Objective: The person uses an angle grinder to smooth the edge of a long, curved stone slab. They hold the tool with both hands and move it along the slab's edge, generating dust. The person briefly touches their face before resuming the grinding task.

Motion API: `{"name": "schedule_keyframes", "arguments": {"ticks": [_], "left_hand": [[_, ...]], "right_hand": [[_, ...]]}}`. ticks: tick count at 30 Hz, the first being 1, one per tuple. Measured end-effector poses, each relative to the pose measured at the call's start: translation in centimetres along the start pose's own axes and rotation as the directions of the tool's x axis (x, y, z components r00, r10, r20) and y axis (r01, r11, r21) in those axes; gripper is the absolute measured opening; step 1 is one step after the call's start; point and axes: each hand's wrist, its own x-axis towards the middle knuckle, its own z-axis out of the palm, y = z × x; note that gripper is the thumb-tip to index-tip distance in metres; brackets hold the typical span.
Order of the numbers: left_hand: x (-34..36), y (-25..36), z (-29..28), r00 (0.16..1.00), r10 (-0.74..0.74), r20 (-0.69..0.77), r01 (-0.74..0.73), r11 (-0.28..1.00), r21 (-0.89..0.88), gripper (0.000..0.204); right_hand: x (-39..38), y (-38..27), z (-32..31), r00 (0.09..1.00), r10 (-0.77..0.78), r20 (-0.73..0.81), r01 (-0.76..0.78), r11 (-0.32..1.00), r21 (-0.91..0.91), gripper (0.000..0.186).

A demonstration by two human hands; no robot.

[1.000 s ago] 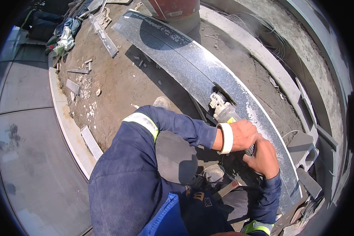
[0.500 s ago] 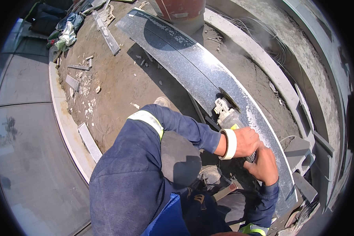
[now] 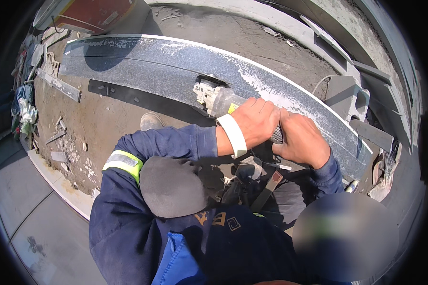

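A long grey stone slab [image 3: 147, 59] with a dark lengthwise line stretches across in front of me, its surface patched with white dust. On it rests an angle grinder [image 3: 228, 102], its dark disc [image 3: 211, 80] seen nearly edge-on at the line. Whether the disc spins I cannot tell. My left hand [image 3: 256, 121] wraps over the grinder's body, and a white ring-like band [image 3: 232, 137] circles that wrist. Behind it my right hand [image 3: 303, 138] closes round the grinder's rear end. The two hands touch, and the fingers underneath are partly hidden.
A red bucket [image 3: 97, 16] stands beyond the slab's left end. Stone offcuts [image 3: 59, 85] and rubble lie on the dirt at left. A hollow block [image 3: 349, 97] and leaning grey slabs [image 3: 373, 135] are at right. My knee [image 3: 171, 187] is close below my left forearm.
My view has turned, so the slab now runs more nearly across the picture and the bucket sits further left. Both hands keep hold of the grinder, whose disc shows less than before.
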Motion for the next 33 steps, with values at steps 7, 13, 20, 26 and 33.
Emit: {"name": "schedule_keyframes", "arguments": {"ticks": [7,13,20,26,33], "left_hand": [[-0.7,-1.4,0.1,0.999,0.002,0.049,-0.004,0.999,0.047,0.02],[-0.6,-1.8,-0.4,0.997,0.01,0.071,-0.014,0.999,0.048,0.022],[0.6,0.1,-0.2,0.997,0.07,0.021,-0.071,0.997,0.009,0.017],[-0.4,-1.4,0.3,0.997,0.011,0.077,-0.013,0.999,0.035,0.026],[-0.3,-1.3,0.4,0.997,0.016,0.07,-0.019,0.999,0.048,0.025]], "right_hand": [[1.4,0.9,2.0,0.99,-0.099,-0.096,0.098,0.995,-0.024,0.043],[2.0,1.0,2.1,0.993,-0.089,-0.079,0.085,0.995,-0.049,0.04],[-0.7,1.3,1.3,0.997,-0.045,-0.059,0.04,0.997,-0.07,0.048],[1.3,1.5,2.2,0.987,-0.105,-0.124,0.105,0.994,-0.012,0.035],[1.3,2.1,2.5,0.989,-0.114,-0.089,0.117,0.993,0.031,0.044]]}}
